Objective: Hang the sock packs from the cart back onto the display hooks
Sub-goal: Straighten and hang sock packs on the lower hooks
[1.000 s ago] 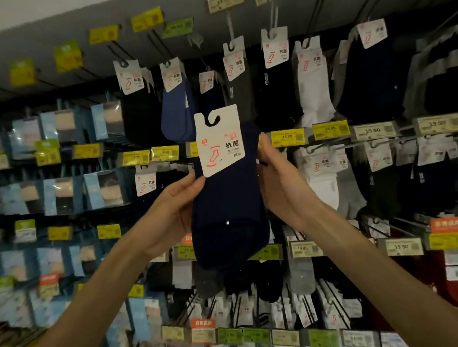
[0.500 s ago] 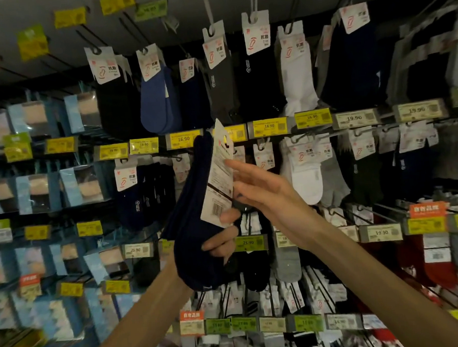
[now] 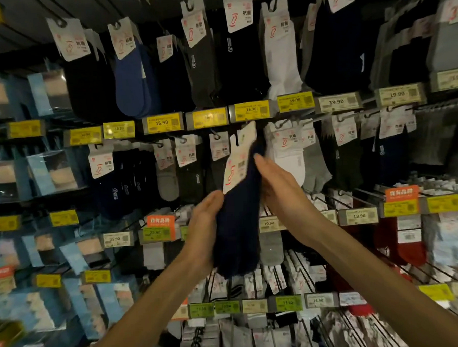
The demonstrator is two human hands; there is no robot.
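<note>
Sock pack (image 3: 238, 226) raised, label turned frontward; hands (image 3: 203, 227) (image 3: 285, 197) gripping sides.

Up in front of the hooks, mid-view: a sock pack (image 3: 238, 226), gripped by the left hand (image 3: 203, 227) on its left edge and the right hand (image 3: 282, 197) on its right edge. Topped by a card (image 3: 238, 162) reaching just under a row of price tags (image 3: 251, 110). Behind and to either side, hanging packs (image 3: 288, 154) on the same row. Above the tags, an upper row of socks (image 3: 280, 51). Far left, boxed packs (image 3: 50, 174). Below the hands, lower price tags (image 3: 287, 303) and further packs.
</note>
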